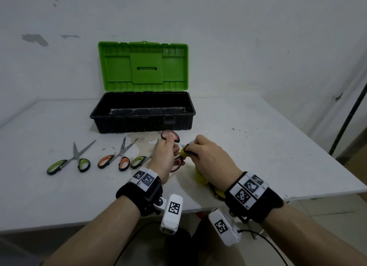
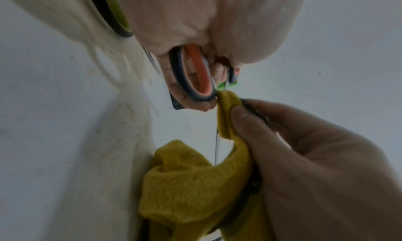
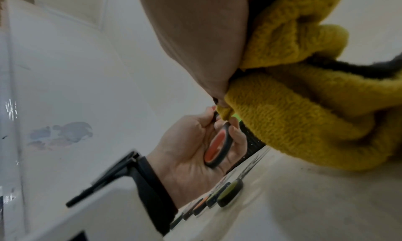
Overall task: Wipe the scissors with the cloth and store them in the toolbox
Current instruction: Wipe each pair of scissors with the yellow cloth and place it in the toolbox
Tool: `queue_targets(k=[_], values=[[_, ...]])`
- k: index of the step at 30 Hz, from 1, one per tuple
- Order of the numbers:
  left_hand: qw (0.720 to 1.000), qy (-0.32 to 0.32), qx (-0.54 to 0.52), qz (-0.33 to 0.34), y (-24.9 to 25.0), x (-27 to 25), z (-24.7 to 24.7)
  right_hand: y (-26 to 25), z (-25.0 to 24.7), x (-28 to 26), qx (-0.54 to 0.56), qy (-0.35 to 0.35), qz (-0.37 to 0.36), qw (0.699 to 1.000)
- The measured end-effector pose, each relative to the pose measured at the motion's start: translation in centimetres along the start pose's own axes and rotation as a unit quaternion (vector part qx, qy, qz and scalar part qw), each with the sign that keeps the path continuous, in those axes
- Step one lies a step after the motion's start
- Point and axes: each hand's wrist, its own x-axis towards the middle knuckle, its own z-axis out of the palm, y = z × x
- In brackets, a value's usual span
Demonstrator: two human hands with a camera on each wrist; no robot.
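My left hand (image 1: 165,156) grips the red-handled scissors (image 1: 170,136) by their handles (image 2: 196,72), (image 3: 217,148), just above the table in front of the toolbox. My right hand (image 1: 206,156) pinches the yellow cloth (image 1: 183,151), (image 2: 195,179), (image 3: 304,110) around the blade close to the handles. Most of the blade is hidden by the cloth and fingers. The black toolbox (image 1: 143,114) stands open behind, its green lid (image 1: 143,66) upright.
Three other pairs of scissors lie left of my hands: green-handled (image 1: 69,162), orange-handled (image 1: 117,158), and another green-handled pair (image 1: 142,159) partly under my left hand. The white table's (image 1: 278,146) front edge is near my wrists; a wall rises behind the toolbox.
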Motion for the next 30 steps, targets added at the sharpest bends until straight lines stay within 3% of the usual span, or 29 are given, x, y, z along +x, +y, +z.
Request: queue_targets(k=[3, 8, 13, 18, 21, 24, 27, 30], values=[[1.0, -0.019, 0.006, -0.001, 0.0, -0.5, 0.6, -0.5, -0.2, 0.4, 0.009, 0.033, -0.003, 0.999], [0.998, -0.019, 0.05, 0.013, -0.2, -0.2, 0.7, -1.1, 0.0, 1.0, -0.003, -0.003, 0.04, 0.999], [0.999, 0.0, 0.032, 0.013, -0.3, -0.5, 0.5, 0.2, -1.1, 0.8, 0.03, 0.052, 0.098, 0.993], [0.998, -0.014, 0.06, 0.033, 0.2, -0.5, 1.0, -0.7, -0.5, 0.7, 0.042, 0.049, 0.064, 0.996], [0.998, -0.015, 0.038, 0.04, 0.3, -0.7, 0.7, 0.7, -0.8, 1.3, 0.056, 0.067, 0.118, 0.989], [1.0, -0.009, 0.008, 0.006, 0.3, -0.9, 0.4, 2.5, -2.1, 1.8, 0.067, 0.1, 0.163, 0.979], [0.998, -0.008, -0.055, -0.042, 0.6, -0.7, 0.7, 1.5, -2.2, 1.3, 0.076, 0.119, 0.107, 0.984], [0.998, -0.012, -0.04, -0.04, 0.7, -0.3, 1.2, -0.1, -1.0, 0.5, 0.068, 0.081, 0.053, 0.993]])
